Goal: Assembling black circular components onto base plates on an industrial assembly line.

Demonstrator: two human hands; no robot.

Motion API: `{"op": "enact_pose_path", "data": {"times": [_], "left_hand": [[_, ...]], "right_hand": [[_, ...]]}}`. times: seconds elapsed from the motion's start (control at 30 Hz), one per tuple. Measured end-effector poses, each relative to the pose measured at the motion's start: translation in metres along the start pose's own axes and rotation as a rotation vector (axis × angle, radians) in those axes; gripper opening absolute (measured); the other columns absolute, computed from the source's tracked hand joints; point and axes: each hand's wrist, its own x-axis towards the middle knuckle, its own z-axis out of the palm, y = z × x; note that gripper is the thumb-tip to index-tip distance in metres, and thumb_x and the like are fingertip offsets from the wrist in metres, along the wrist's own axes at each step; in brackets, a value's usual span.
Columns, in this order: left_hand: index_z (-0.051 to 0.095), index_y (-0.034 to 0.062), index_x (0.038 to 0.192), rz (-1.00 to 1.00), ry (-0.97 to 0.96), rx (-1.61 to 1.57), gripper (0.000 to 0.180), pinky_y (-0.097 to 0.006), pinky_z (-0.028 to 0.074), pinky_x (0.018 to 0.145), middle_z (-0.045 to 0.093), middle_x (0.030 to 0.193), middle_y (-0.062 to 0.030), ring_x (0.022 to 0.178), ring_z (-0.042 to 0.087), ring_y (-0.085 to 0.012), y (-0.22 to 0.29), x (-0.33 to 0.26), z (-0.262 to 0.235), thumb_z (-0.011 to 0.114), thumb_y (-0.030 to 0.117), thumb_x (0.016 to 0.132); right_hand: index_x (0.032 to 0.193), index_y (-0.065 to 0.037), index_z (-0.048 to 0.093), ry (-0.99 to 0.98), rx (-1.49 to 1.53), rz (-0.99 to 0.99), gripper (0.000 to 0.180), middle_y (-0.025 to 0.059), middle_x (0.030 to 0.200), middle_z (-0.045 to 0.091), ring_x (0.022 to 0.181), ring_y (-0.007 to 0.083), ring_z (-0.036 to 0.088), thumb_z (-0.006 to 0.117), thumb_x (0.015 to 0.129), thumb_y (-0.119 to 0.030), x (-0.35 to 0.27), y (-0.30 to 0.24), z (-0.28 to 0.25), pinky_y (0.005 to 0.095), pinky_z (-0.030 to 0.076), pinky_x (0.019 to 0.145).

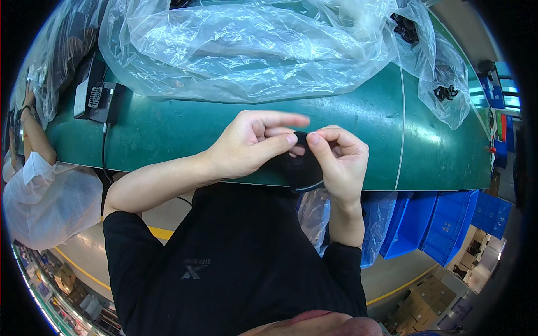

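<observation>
Close to the table's near edge I hold a black, rounded, dome-like part [304, 171] with a thin, lighter rim along its lower side. Its exact kind cannot be made out. My left hand [249, 140] grips the upper left of it, thumb on the near side, while the index finger stretches past, smeared by motion. A bit of finger shows through an opening in the part. On the upper right edge, the thumb and index finger of my right hand [343, 162] pinch it. The remaining right fingers are curled and partly hidden.
Large clear plastic bags [246, 53] cover the far side of the green table [185, 126]. A black boxy device [106, 101] with a cable stands at left, near another person's arm [40, 131]. Bagged black parts [445, 92] lie at right; blue crates [448, 224] stand below the edge.
</observation>
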Motion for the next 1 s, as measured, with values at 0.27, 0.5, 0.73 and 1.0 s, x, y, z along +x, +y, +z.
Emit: {"op": "enact_pose_path", "data": {"times": [0.27,0.5,0.73,1.0], "left_hand": [[0.057,-0.006,0.111,-0.173,-0.029,0.018,0.028,-0.024,0.052,0.072,0.064,0.096,-0.0075,0.084,0.06,-0.0101,0.004,0.002,0.001,0.058,0.01,0.088],[0.057,-0.0058,0.112,-0.125,-0.095,0.094,0.028,-0.026,0.052,0.076,0.065,0.095,-0.0089,0.086,0.061,-0.0112,0.005,-0.001,0.001,0.057,0.01,0.089],[0.059,-0.0051,0.111,-0.007,-0.039,0.132,0.026,-0.023,0.05,0.072,0.065,0.09,-0.0051,0.081,0.059,-0.0068,0.004,-0.002,0.001,0.057,0.01,0.089],[0.058,-0.0044,0.112,-0.038,-0.042,0.037,0.027,-0.023,0.05,0.07,0.065,0.091,-0.0053,0.081,0.059,-0.0069,0.004,-0.002,0.005,0.056,0.01,0.089]], "right_hand": [[0.091,0.005,0.063,0.159,0.172,0.074,0.011,0.0055,0.08,0.064,0.07,0.0068,0.057,0.064,0.083,-0.003,0.003,-0.003,-0.007,0.0181,0.046,0.064],[0.106,0.006,0.061,0.145,-0.009,-0.048,0.024,0.0064,0.083,0.064,0.073,0.0082,0.058,0.063,0.083,0.0,0.0,-0.003,-0.009,0.0182,0.046,0.066],[0.109,0.007,0.059,0.153,0.006,-0.117,0.032,0.0082,0.091,0.062,0.082,0.0102,0.058,0.066,0.078,0.005,-0.008,-0.002,-0.006,0.0203,0.047,0.07],[0.114,0.008,0.053,0.147,-0.004,-0.096,0.042,0.0078,0.091,0.057,0.082,0.0116,0.057,0.067,0.074,0.009,-0.005,-0.008,-0.008,0.0207,0.05,0.07]]}}
